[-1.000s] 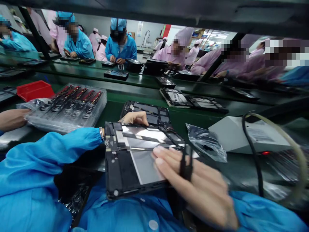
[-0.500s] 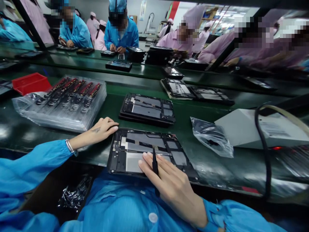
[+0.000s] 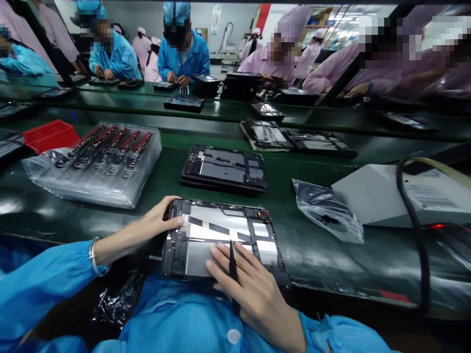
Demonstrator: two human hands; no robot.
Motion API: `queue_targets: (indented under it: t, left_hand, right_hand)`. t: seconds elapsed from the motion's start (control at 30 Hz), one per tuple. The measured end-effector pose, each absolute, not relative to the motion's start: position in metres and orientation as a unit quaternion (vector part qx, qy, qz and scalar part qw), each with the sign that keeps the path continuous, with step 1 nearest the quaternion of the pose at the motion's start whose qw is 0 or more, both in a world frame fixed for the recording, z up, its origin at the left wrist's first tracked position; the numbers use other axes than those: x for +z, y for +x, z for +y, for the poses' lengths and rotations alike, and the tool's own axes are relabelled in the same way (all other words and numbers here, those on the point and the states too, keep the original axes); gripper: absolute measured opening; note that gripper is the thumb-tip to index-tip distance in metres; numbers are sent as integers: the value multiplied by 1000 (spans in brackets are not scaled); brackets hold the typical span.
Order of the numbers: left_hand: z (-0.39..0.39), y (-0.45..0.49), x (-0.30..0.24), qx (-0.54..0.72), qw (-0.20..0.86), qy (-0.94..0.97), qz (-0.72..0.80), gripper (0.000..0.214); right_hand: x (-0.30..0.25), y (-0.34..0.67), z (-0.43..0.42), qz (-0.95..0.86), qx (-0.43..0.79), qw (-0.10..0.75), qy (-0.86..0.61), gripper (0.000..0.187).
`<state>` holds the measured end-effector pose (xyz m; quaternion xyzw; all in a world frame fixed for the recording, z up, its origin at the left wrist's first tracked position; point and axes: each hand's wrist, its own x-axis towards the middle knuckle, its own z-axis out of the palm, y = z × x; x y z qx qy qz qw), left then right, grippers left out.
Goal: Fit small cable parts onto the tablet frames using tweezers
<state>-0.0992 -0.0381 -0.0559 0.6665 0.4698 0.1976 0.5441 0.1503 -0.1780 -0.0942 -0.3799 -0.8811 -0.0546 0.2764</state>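
Surface: a long green surface (image 3: pixel 165 171) runs across the view, with co-workers (image 3: pixel 182 54) in blue and pink coats working beyond it.
Right of the hands: a white box (image 3: pixel 405 196), a black cable (image 3: pixel 415 235) and a clear plastic bag (image 3: pixel 327 211).
Left of the hands: a plastic-wrapped stack (image 3: pixel 95 169) and a red tray (image 3: pixel 51 136).
Ahead: a stack of black frames (image 3: pixel 224 169).
In hand: a black tablet frame (image 3: pixel 221 240) with silver panels lies at the surface's near edge.
Left hand (image 3: pixel 158 220): fingers curl around the frame's upper left edge.
Right hand (image 3: pixel 253 289): fingers spread on the frame, pinching a thin black tool (image 3: pixel 233 267).
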Motion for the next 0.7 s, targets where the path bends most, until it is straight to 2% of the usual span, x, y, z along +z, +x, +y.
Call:
queue_targets:
  t: [0.07, 0.13, 0.27, 0.37, 0.47, 0.7]
  left_hand:
    - [-52, -94, -43, 224, 634, 584, 455, 76]
    - [-61, -89, -30, 249, 667, 523, 468, 86]
    - [-47, -88, -4, 322, 607, 513, 514, 90]
    - [1, -92, 25, 395, 489, 560, 539, 73]
    - [77, -85, 54, 465, 386, 604, 520, 56]
    - [243, -21, 73, 406, 341, 643, 553, 31]
  right_hand:
    - [-93, 150, -179, -878, -68, 296, -370, 35]
    - [-89, 152, -178, -876, -72, 314, -359, 33]
    - [-73, 177, -168, -871, -97, 357, -322, 27]
    - [-64, 209, -151, -847, -141, 390, -332, 24]
    - [-65, 238, -129, -803, -129, 435, -387, 29]
    - [-75, 264, -108, -785, -94, 457, -407, 38]
